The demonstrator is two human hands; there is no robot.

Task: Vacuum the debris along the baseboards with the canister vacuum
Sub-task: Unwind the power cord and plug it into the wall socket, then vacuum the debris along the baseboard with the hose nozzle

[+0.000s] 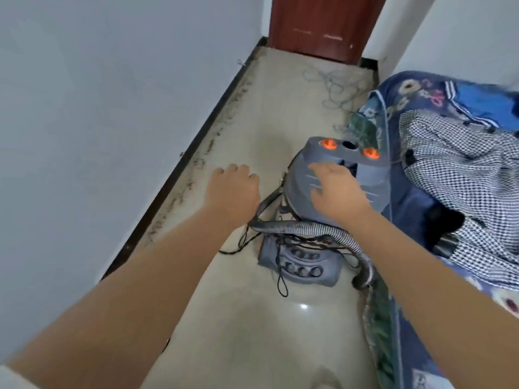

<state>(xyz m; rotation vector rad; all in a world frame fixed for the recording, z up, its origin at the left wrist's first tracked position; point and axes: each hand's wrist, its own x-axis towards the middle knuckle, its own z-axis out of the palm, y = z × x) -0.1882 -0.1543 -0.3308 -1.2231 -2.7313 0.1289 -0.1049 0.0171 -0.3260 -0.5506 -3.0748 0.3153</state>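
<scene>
Debris (pixel 196 164) lines the dark baseboard (pixel 179 167) at left, untouched. Left hand (pixel 234 189) hovers, fingers loosely curled, holding nothing. Right hand (pixel 334 189) reaches over the canister vacuum (pixel 354 164), fingers spread, no grip yet. Risk — hose (pixel 309 230) and cord (pixel 280 273) are tangled together below; lifting the canister could snag them.

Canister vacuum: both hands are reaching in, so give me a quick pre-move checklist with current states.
1. Right hand contact with canister vacuum: ok, open fingers rest on its grey top.
2. Left hand free: ok, open over the floor, holding nothing.
3. Hose ready to pull: not ok, it lies curled on the floor with the dark cord tangled over the floor head.
4. Debris located: ok, it lines the baseboard on the left.
5. Power on: cannot tell.
6. Path ahead: not ok, loose cable lies near the door.
</scene>
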